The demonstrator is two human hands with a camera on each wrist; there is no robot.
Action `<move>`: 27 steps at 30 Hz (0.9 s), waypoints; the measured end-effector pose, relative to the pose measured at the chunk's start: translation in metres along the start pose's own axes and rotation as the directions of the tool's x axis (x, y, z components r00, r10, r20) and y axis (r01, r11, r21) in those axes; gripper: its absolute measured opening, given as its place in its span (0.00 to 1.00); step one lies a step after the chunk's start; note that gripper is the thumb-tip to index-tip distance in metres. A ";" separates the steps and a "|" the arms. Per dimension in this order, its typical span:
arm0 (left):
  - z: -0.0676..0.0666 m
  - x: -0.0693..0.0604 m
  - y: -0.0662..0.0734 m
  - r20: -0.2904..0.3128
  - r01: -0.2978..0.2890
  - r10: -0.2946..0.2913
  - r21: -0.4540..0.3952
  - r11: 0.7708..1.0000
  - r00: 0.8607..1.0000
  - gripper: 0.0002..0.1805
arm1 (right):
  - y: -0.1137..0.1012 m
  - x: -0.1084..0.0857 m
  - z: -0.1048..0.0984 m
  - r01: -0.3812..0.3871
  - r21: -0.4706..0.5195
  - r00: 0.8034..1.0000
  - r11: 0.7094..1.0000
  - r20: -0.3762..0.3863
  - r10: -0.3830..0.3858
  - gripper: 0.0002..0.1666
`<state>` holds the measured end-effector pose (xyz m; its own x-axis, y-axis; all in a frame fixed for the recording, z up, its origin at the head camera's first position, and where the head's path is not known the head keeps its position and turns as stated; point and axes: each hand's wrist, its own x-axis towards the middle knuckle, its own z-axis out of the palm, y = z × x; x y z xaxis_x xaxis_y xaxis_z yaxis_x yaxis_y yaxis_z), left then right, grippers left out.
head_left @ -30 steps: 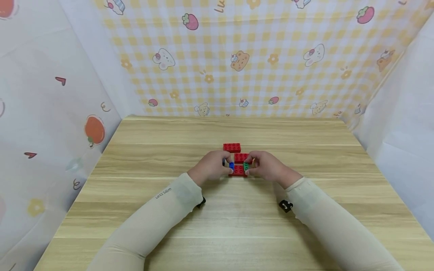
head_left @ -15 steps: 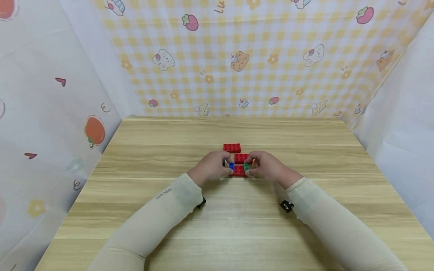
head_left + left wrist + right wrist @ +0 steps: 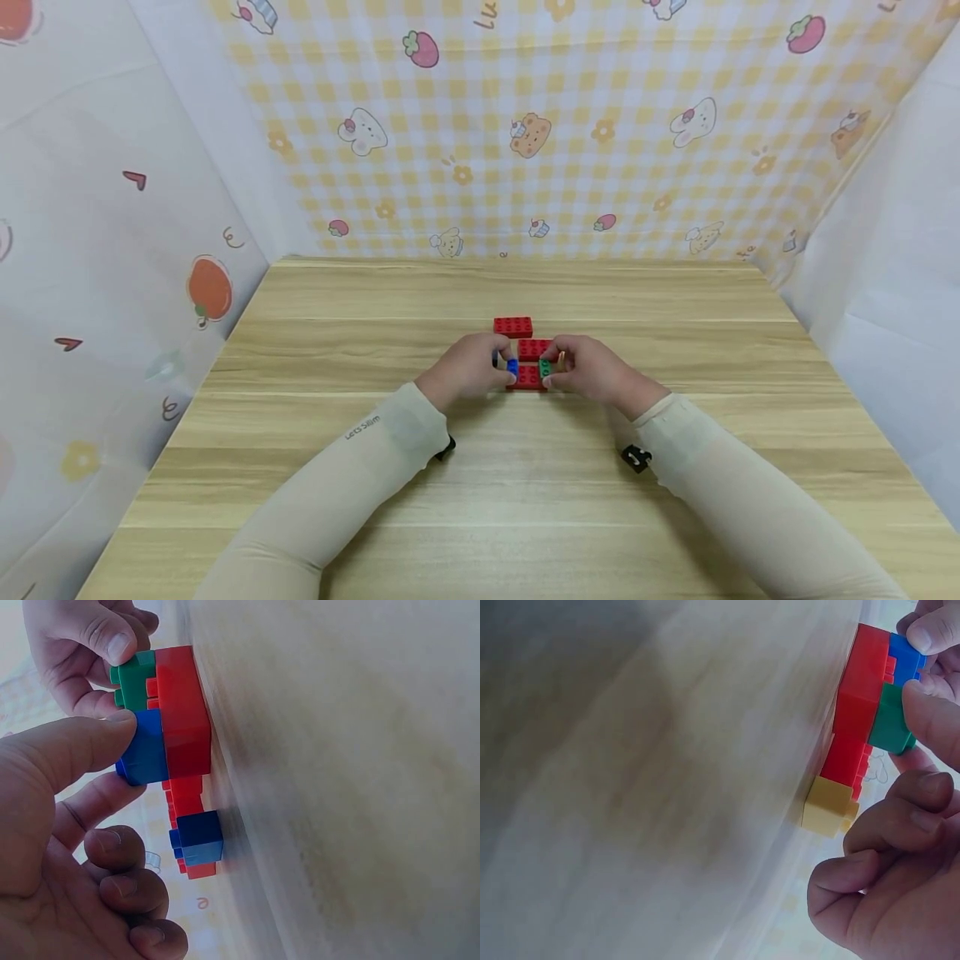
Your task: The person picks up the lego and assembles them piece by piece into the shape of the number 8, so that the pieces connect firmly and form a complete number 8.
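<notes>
The left hand (image 3: 471, 365) pinches a blue brick (image 3: 144, 750) between thumb and forefinger, on the left end of the nearest red brick (image 3: 529, 378). On that red brick's right end, the right hand (image 3: 596, 371) pinches a green brick (image 3: 891, 720). Both small bricks sit on top of the red one, with its studs showing between them. Fingertips cover part of each small brick. The other fingers of both hands are curled in the wrist views.
Behind lie a second red brick (image 3: 534, 349) and a third (image 3: 513, 327). Another blue brick (image 3: 201, 838) shows in the left wrist view, a yellow brick (image 3: 828, 806) in the right wrist view. A checked cloth (image 3: 465, 108) hangs behind the wooden table (image 3: 510, 517).
</notes>
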<state>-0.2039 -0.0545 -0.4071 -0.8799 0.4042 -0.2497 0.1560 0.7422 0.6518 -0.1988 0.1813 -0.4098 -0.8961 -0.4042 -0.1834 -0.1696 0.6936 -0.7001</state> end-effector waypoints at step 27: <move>0.001 0.002 -0.003 -0.003 -0.011 0.011 0.015 1.000 1.000 0.08 | -0.005 0.006 -0.025 -0.023 -0.093 0.999 0.995 -0.047 0.019 0.25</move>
<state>-0.2052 -0.0551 -0.4099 -0.8795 0.4107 -0.2404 0.1722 0.7455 0.6438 -0.2134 0.1907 -0.3899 -0.9175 -0.3624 -0.1637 -0.1863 0.7555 -0.6281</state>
